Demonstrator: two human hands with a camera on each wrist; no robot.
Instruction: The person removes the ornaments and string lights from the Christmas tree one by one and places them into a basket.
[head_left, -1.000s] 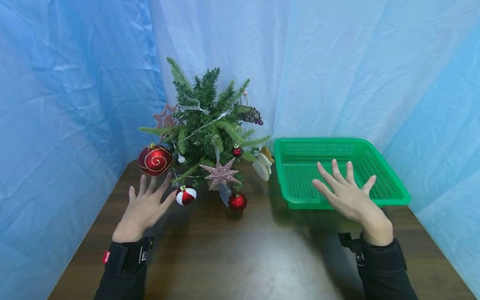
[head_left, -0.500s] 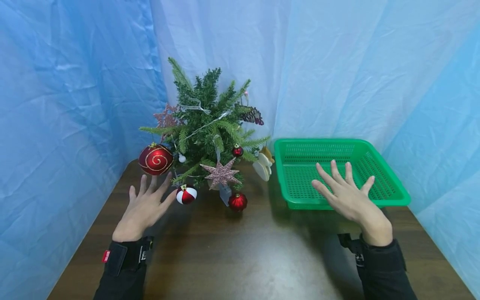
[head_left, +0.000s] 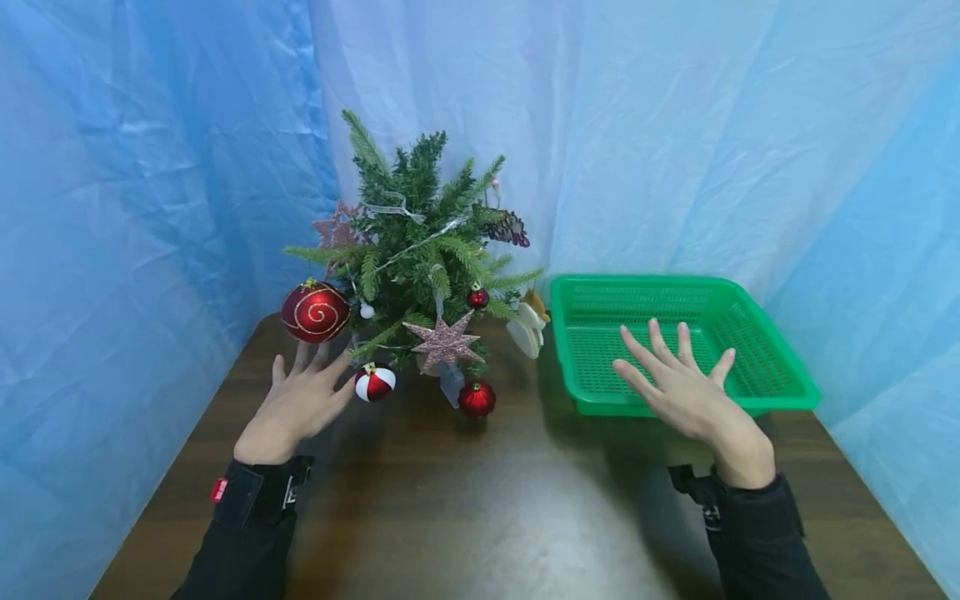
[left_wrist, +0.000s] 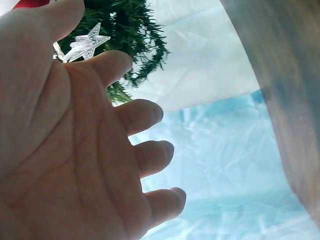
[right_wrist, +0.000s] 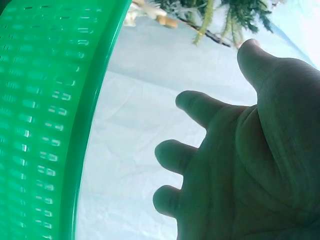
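- A decorated tree (head_left: 408,279) stands left of centre in the frame, on the desk (head_left: 450,517) before me.
- Lower left, fingers spread, the left hand (head_left: 300,410) extends just below its swirled red bauble (head_left: 315,311).
- Lower right, fingers fanned, the right hand (head_left: 688,396) hovers near the green basket (head_left: 645,282), well apart from the tree.

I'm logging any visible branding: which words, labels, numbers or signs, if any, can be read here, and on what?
No text can be read in any view.
Red tag on the left wrist strap: pale marks, too small to read.
Buckle on the right wrist strap: light marks, too small to tell whether they are letters.
Green basket: no lettering visible.
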